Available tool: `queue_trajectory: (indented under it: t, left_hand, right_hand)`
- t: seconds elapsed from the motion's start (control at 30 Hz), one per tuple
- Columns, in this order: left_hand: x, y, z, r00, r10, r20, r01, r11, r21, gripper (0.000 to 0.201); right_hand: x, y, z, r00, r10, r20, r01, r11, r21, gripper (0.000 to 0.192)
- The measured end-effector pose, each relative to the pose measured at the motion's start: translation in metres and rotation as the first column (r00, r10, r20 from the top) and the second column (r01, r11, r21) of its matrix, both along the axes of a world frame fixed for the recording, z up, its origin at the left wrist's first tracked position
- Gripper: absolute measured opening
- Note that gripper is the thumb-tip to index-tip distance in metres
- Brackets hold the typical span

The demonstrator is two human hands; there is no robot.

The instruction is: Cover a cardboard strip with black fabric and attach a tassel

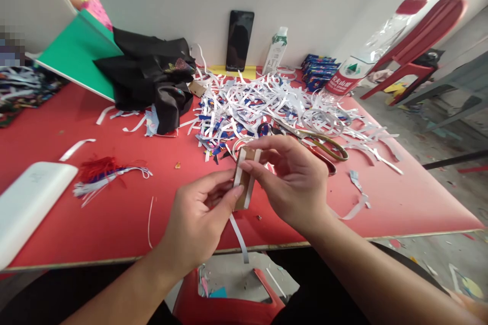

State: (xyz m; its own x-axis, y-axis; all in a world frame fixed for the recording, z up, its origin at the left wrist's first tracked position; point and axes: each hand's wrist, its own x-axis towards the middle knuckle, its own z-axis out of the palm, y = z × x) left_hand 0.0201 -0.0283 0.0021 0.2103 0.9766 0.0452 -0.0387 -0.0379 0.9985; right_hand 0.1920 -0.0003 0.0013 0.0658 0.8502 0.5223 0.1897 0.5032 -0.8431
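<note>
Brown cardboard, a small upright piece point(244, 177) wrapped with a white paper strip point(239, 236), sits pinched between both hands just above the near part of the red tabletop point(114, 218). The left hand point(198, 218) has its grip closed on the card's lower end, thumb tip pressed against the near face. The right hand point(293, 177) has its grip closed on the upper end, fingers curled over the top and a fingertip laid on the left edge. The strip's loose tail hangs from the card down past the tabletop's front edge.

Just behind the right hand lie scissors point(324, 144) with gold-coloured handles, blades pointing left into a large heap of white and blue paper strips point(267, 104) that spreads across the middle of the tabletop. To the left, well apart from the hands, rest a red and white tassel point(101, 172) and a white rectangular device point(26, 203) at the near left edge. A black cloth point(160, 71) is bunched at the back, partly over a green board point(76, 51). Against the wall stand a black phone point(239, 40) and a small white carton point(275, 51); a stack of blue packets point(318, 68) lies to the right. Below the hands, a red stool point(229, 299) holds scraps. Red plastic chairs point(419, 40) stand at the far right.
</note>
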Motion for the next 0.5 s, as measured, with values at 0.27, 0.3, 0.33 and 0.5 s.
queue_trajectory:
  t: [0.27,0.3,0.33,0.5]
  left_hand:
    - [0.0012,-0.0061,-0.0052,0.994,0.027,-0.101,-0.019,0.997,0.075,0.025]
    - [0.0011,-0.0072,-0.0058,0.991,0.038,-0.132,-0.024,0.994,0.105,0.025]
    - [0.0011,-0.0081,-0.0063,0.985,0.051,-0.162,-0.029,0.99,0.14,0.026]
    - [0.0019,-0.0095,-0.0058,0.965,0.116,-0.235,-0.054,0.965,0.256,0.03]
  right_hand:
    - [-0.0008,0.0019,0.0019,0.979,-0.119,0.164,0.083,0.974,0.212,0.018]
    - [-0.0008,0.0021,0.0015,0.979,-0.115,0.169,0.079,0.975,0.208,0.019]
    - [-0.001,0.0022,0.001,0.979,-0.11,0.173,0.074,0.976,0.203,0.019]
    - [-0.0024,0.0014,-0.001,0.984,-0.087,0.153,0.057,0.98,0.189,0.019]
